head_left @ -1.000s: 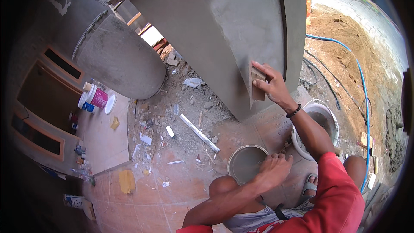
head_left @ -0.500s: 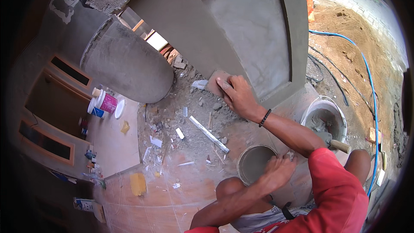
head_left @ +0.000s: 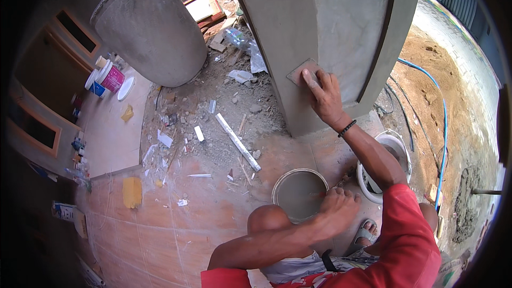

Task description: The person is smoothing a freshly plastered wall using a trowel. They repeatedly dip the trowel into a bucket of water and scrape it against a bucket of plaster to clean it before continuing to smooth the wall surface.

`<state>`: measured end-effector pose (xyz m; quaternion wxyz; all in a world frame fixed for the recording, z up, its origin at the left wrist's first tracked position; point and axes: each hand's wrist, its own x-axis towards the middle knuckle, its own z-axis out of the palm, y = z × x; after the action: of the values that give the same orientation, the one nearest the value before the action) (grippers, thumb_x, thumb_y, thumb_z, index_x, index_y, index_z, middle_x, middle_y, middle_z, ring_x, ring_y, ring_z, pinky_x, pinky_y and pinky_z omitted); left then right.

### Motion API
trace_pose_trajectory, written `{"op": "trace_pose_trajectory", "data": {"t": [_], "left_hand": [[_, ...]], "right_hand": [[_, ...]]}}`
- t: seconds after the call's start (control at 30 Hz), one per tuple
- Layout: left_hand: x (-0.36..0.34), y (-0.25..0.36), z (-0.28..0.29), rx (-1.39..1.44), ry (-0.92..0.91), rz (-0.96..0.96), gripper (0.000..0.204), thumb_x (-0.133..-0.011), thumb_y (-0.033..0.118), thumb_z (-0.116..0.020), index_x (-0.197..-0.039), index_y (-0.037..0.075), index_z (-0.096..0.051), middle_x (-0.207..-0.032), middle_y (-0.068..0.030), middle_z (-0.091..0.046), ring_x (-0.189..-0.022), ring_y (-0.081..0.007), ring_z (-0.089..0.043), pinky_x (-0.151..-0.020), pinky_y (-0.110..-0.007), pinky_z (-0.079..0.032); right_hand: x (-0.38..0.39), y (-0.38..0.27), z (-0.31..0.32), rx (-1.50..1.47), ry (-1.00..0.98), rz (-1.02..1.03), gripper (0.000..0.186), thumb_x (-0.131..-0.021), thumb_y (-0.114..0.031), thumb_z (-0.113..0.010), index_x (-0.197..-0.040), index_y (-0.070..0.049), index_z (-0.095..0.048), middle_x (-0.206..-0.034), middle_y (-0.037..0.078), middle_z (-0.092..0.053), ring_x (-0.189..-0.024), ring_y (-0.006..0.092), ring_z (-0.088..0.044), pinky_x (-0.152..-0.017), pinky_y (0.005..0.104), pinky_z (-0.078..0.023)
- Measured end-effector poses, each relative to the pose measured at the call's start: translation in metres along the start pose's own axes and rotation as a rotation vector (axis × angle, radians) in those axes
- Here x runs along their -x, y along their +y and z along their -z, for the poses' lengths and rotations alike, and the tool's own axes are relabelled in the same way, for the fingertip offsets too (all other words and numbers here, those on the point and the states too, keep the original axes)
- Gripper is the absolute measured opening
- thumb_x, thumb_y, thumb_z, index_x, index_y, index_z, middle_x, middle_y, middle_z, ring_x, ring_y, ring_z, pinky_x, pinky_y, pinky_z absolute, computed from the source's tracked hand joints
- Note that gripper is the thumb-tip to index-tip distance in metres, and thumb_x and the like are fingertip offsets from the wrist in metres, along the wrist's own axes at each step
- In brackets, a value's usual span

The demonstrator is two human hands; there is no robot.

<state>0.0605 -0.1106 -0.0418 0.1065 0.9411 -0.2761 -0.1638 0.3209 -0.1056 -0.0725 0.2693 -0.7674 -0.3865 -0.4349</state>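
right hand [head_left: 328, 98]: curled over the float, with one finger stretched along its back; grip under the palm hidden.
yellow block [head_left: 132, 192]: low and well to the left of both hands, on the tiled floor [head_left: 160, 240].
white strip [head_left: 238, 142]: lying slantwise among rubble [head_left: 210, 141], below and left of the right hand, well apart.
plastered wall [head_left: 277, 32]: behind and above the right hand; left edge near the fingertips; smooth face running on upward, so probably good room for moving that way.
float [head_left: 296, 74]: against the plastered wall, under the right hand's fingers; looks thin, stiff and light, likely slippery if wet; best held at the middle of the back, kept flat to avoid gouging damp plaster with a corner.
round pail [head_left: 274, 194]: below the right hand, just left of the left hand; holding grey liquid; probably heavy and easily slopped if knocked.
left hand [head_left: 341, 205]: loosely bent, back upward; palm out of sight, so cannot tell whether pinching anything.
recessed panel [head_left: 352, 32]: up and right of the right hand; stepped edge near the knuckles, worth minding when sliding sideways.
white bucket [head_left: 366, 188]: below and right of the right hand, partly behind the right forearm [head_left: 373, 152]; likely to limit elbow room.
blue hose [head_left: 445, 122]: far right of both hands, curving past sand [head_left: 418, 90].
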Motion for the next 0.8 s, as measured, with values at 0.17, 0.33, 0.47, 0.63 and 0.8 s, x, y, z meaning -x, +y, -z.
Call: {"op": "trace_pose_trajectory", "data": {"t": [0.17,0.33,0.47,0.63,0.8], "left_hand": [[0.014,0.005,0.005,-0.085,-0.005,-0.016,0.048,-0.089,0.013,-0.060,-0.135,-0.002,-0.056,-0.114,-0.0230,-0.069,-0.107,-0.0374,-0.068,-0.087,-0.044,-0.055],[0.011,0.001,0.015,-0.038,-0.073,-0.018,0.048,-0.090,0.012,-0.060,-0.136,-0.001,-0.056,-0.115,-0.0226,-0.069,-0.108,-0.0377,-0.068,-0.088,-0.045,-0.055],[0.000,-0.002,0.010,-0.004,-0.081,-0.024,0.047,-0.090,0.011,-0.058,-0.135,-0.001,-0.056,-0.115,-0.0233,-0.069,-0.107,-0.0386,-0.068,-0.091,-0.046,-0.053],[-0.012,-0.005,-0.001,0.000,-0.028,-0.054,0.043,-0.090,0.011,-0.058,-0.132,0.000,-0.058,-0.113,-0.0234,-0.069,-0.105,-0.0386,-0.069,-0.092,-0.045,-0.053],[-0.001,-0.009,-0.003,-0.069,-0.019,-0.031,0.032,-0.089,0.013,-0.060,-0.120,0.003,-0.064,-0.105,-0.0204,-0.071,-0.102,-0.0349,-0.070,-0.087,-0.043,-0.053]], "right_hand": [[0.082,-0.018,-0.017,-0.107,-0.192,-0.038,0.068,-0.081,-0.001,-0.070,-0.146,-0.016,-0.056,-0.114,0.014,-0.057,-0.095,0.0305,-0.056,-0.083,0.0404,-0.048],[-0.040,-0.017,0.049,-0.135,0.111,-0.081,0.065,-0.083,-0.003,-0.072,-0.146,-0.013,-0.056,-0.111,0.016,-0.058,-0.096,0.0331,-0.058,-0.083,0.0421,-0.049],[-0.109,-0.011,0.061,-0.056,0.172,-0.049,0.069,-0.081,0.001,-0.070,-0.148,-0.012,-0.054,-0.107,0.015,-0.057,-0.093,0.0318,-0.056,-0.082,0.0407,-0.048],[-0.034,-0.008,0.021,0.022,-0.099,0.041,0.070,-0.080,0.000,-0.071,-0.147,-0.012,-0.053,-0.107,0.015,-0.054,-0.091,0.0314,-0.054,-0.080,0.0413,-0.048],[-0.068,-0.034,0.053,-0.132,-0.002,0.056,0.069,-0.083,-0.003,-0.075,-0.147,-0.016,-0.054,-0.103,0.015,-0.055,-0.089,0.0320,-0.055,-0.075,0.0413,-0.049]]}}
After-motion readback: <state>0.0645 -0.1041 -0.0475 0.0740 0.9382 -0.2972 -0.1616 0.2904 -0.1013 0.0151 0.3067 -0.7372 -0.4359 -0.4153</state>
